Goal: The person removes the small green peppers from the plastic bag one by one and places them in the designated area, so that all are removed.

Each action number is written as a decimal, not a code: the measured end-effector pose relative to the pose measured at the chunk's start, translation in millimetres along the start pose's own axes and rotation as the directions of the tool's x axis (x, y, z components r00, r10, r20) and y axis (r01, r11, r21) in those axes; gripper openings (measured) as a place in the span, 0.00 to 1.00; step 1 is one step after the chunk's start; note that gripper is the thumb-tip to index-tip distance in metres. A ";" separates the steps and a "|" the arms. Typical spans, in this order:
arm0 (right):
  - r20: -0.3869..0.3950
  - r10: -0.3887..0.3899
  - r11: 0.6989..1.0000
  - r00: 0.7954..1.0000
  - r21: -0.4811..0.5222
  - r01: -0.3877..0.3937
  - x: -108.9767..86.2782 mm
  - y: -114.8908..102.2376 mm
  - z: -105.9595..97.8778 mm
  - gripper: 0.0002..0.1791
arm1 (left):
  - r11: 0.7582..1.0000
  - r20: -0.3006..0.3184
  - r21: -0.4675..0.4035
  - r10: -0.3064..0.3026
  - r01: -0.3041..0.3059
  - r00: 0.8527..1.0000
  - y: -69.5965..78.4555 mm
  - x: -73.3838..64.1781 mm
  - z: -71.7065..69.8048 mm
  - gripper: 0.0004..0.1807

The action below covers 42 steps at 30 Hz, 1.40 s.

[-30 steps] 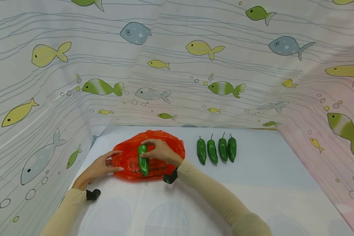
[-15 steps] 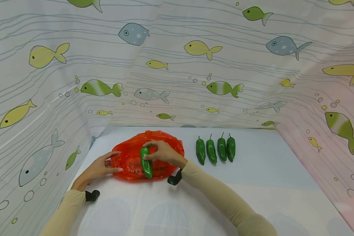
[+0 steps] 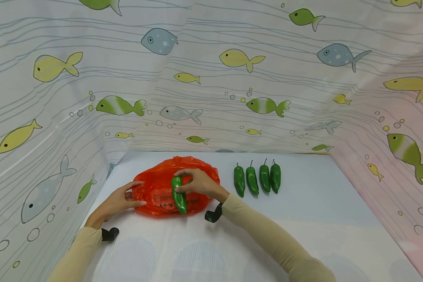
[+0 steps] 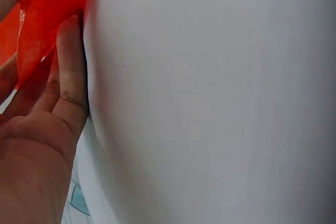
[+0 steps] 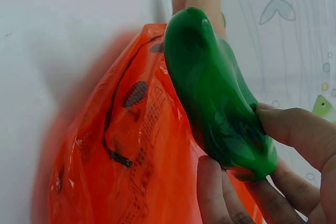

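My right hand [image 3: 199, 183] pinches a green chili pepper [image 3: 180, 202] near its upper end, between thumb and fingers. Seen in the right wrist view, the glossy pepper [image 5: 202, 77] is tilted and held over a crumpled red plastic bag [image 5: 152, 182]. At the left side of the bag [image 3: 151, 176] is my left hand [image 3: 113, 200], thumb and fingers spread apart and touching its edge. The left wrist view has the left hand's fingers [image 4: 71, 56] mostly straight, some partly hidden by red plastic [image 4: 39, 22]. Whether anything lies inside the bag cannot be made out.
Several more green chili peppers [image 3: 252, 181] stand in a row to the right of the bag, stems pointing away. The white table [image 3: 313, 192] is enclosed at the back and sides by a fish-printed cloth [image 3: 204, 90].
My right hand has moved slightly to the right and nearer with the pepper, whose lower tip has swung right. The left hand and the row of peppers have stayed in place.
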State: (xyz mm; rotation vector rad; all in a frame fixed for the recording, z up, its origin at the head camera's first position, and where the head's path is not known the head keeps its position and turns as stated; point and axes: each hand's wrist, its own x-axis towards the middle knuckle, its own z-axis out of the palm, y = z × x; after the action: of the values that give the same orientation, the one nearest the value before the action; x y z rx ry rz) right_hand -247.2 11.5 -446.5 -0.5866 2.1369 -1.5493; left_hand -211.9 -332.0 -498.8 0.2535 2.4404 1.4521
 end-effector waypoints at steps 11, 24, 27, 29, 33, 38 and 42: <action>-0.004 -0.025 1.000 1.000 0.012 0.025 -5.9 -0.5 -13.8 0.29 | 1.000 0.002 -0.027 0.016 -0.016 1.000 -1.4 2.5 0.7 0.46; -0.051 -0.033 0.999 0.998 -0.014 0.032 -14.4 -0.8 -38.1 0.32 | 1.000 -0.007 -0.014 0.010 -0.010 1.000 0.0 2.4 0.0 0.47; -0.060 -0.023 1.000 0.998 -0.011 0.022 -16.9 1.7 -44.4 0.32 | 1.000 -0.009 -0.012 0.007 -0.007 1.000 0.3 1.9 -0.1 0.47; -0.067 -0.017 1.000 0.998 -0.005 0.017 -18.5 2.9 -48.3 0.32 | 1.000 -0.011 -0.008 0.008 -0.008 1.000 0.2 1.3 -0.1 0.47; -0.081 -0.023 1.000 0.996 0.007 0.024 -22.0 4.4 -56.1 0.29 | 1.000 -0.009 -0.007 0.015 -0.015 1.000 0.1 0.1 0.0 0.47; -0.095 -0.031 0.999 0.995 0.011 0.032 -26.4 6.5 -65.1 0.29 | 1.000 -0.011 0.001 0.015 -0.015 1.000 1.1 -0.7 -0.2 0.47; -0.110 -0.038 0.999 0.993 -0.010 0.037 -30.4 9.1 -71.3 0.30 | 1.000 -0.007 -0.006 0.008 -0.008 1.000 1.8 -0.8 0.0 0.47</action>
State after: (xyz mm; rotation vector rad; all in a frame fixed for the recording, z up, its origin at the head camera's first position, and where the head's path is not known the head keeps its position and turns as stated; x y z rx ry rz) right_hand -263.9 86.4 -432.2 -0.5588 2.2260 -1.6281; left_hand -211.1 -331.4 -497.1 0.2575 2.4435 1.4656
